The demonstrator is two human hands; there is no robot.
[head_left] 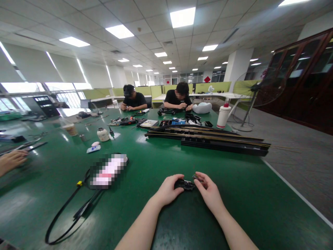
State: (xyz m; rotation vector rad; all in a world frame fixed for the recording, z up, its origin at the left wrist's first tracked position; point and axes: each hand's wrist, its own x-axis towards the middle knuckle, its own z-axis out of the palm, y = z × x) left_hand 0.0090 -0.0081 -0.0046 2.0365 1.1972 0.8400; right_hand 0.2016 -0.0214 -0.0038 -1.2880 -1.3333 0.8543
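My left hand (pixel 170 189) is closed around one end of a small black plastic part (pixel 186 185) with lighter bits along its upper side; its exact kind cannot be made out. The part is held low over the green table. At its right end, my right hand (pixel 208 191) pinches a small dark piece (pixel 195 177) between thumb and fingers. That piece is too small to name, and whether it touches the black part is hard to see. Left of my hands lies a phone (pixel 109 172), its screen blurred, with a black strap (pixel 58 208) looping beside it.
Long black rails (pixel 223 144) with thin brass-coloured rods lie across the green table (pixel 145 215). A white bottle (pixel 223 116), a round jar (pixel 103 134) and a cup (pixel 70 128) stand farther off. Another person's hand (pixel 13 161) is at far left; two people work opposite.
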